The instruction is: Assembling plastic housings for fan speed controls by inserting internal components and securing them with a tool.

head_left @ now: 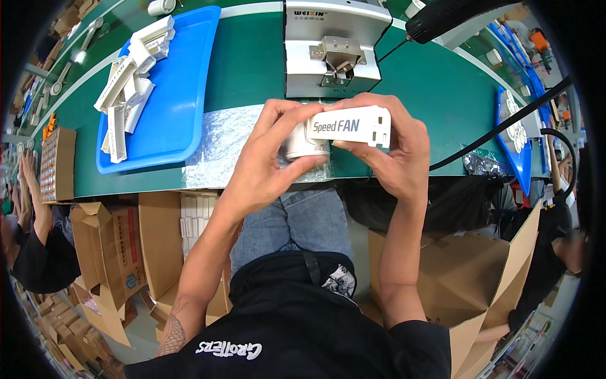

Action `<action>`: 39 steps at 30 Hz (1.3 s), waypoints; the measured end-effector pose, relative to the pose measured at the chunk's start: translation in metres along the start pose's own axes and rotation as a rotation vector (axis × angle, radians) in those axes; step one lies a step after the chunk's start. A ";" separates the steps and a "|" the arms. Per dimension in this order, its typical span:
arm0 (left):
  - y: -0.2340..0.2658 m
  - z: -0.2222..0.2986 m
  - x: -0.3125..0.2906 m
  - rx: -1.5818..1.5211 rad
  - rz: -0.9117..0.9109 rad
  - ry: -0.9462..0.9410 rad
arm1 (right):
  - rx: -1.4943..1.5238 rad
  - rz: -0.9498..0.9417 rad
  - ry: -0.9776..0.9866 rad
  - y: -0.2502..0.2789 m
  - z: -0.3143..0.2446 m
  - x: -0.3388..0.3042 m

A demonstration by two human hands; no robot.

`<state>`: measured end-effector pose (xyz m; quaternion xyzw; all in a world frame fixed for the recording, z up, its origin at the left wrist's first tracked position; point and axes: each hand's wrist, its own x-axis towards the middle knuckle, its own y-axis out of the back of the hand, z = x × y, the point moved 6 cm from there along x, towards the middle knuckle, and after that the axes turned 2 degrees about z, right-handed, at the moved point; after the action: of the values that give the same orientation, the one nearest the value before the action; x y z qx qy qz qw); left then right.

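Over the near edge of the green worktop I hold two white plastic parts together. My left hand is closed round a round white part, thumb below and fingers above. In my right hand is a white fan handle casing, oblong with dark print on top and small openings at its right end. The casing's left end meets the round part; whether the two are joined I cannot tell. Beneath them lies a silvery bubble-wrap sheet. Just beyond my hands stands a silver screw feeder with a metal mechanism in front.
A blue tray at the left carries several white casings. A black electric screwdriver hangs at the upper right, its black cable crossing the right side. Another blue tray holds white parts. Open cardboard boxes flank my legs.
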<state>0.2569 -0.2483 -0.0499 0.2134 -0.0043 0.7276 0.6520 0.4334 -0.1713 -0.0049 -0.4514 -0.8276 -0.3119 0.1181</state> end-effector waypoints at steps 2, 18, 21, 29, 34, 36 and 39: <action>0.000 0.000 -0.001 0.008 0.013 -0.022 | 0.060 0.055 -0.043 0.001 0.002 0.000; 0.009 0.009 0.025 0.114 0.014 -0.087 | -0.526 -0.083 0.037 -0.016 -0.020 -0.010; 0.015 0.019 0.023 0.182 -0.063 -0.065 | -0.583 -0.111 0.066 -0.020 -0.009 -0.019; 0.002 0.038 0.006 0.345 0.077 -0.088 | -0.605 0.069 0.009 -0.028 -0.024 -0.040; 0.000 0.037 0.002 0.406 0.116 -0.124 | -0.419 0.195 -0.137 -0.028 -0.033 -0.053; 0.002 0.036 0.001 0.406 0.141 -0.123 | -0.304 0.173 -0.342 -0.026 -0.029 -0.056; 0.004 0.035 -0.001 0.344 0.125 -0.119 | -0.186 0.057 -0.267 -0.029 -0.023 -0.058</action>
<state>0.2642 -0.2598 -0.0172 0.3638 0.0684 0.7428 0.5578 0.4405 -0.2361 -0.0262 -0.5211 -0.7904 -0.3209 -0.0266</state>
